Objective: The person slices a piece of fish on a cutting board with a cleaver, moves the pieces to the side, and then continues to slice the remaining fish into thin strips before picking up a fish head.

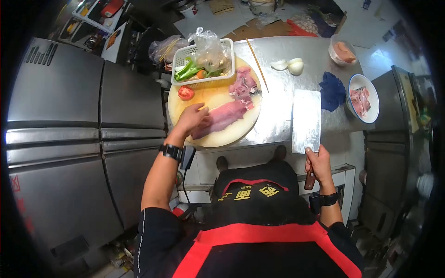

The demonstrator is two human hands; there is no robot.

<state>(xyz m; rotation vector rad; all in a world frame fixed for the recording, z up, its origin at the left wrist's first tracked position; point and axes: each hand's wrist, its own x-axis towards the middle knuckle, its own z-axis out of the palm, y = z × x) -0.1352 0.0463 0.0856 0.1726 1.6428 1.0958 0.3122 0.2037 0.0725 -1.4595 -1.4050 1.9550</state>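
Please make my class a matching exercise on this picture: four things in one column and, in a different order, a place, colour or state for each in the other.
Things:
1. Cleaver
2. Tomato
3. Cloth
4. Basket

Descriptions:
A. Dark blue and crumpled
B. White, with a clear plastic bag in it
C. Gripped by its handle in the right hand
D. Cut open, red, on the round chopping board

Right pairs: 1-C, 2-D, 3-A, 4-B
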